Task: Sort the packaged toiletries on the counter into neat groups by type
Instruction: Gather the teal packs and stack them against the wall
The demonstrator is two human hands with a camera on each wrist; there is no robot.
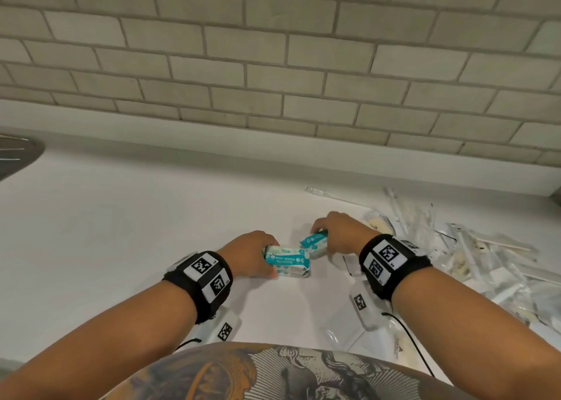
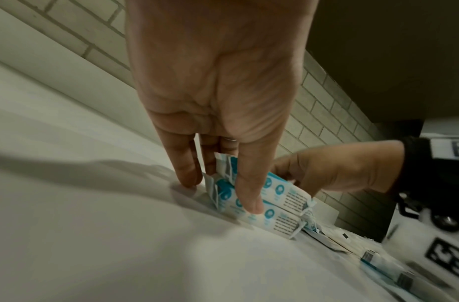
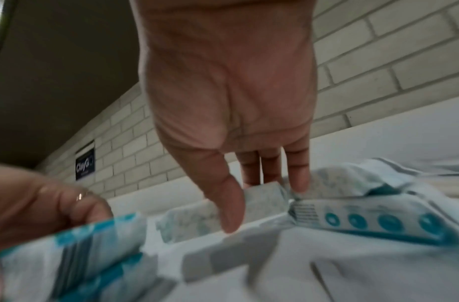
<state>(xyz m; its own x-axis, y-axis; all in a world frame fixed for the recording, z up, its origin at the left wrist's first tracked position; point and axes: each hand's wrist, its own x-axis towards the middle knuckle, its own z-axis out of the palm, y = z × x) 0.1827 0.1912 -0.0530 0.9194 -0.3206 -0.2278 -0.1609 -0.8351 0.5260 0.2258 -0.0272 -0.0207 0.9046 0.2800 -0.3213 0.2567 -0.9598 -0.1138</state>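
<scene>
Two stacked wipes packs [image 1: 287, 262], white with teal print reading "MINI WIPES", mid-counter [image 1: 151, 232]; left hand [image 1: 249, 255] grips their end between thumb and fingers. Third pack [image 1: 315, 243], tilted just beside, pinched by the right hand [image 1: 340, 232]. Loose sachets [image 1: 473, 257] heaped at right. Wall sign [image 3: 85, 163]: "ClayGo".

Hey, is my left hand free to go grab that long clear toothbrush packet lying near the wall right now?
Probably not. The left hand grips the stacked wipes packs, and the right hand with its own pack sits between it and the toothbrush packet.
</scene>
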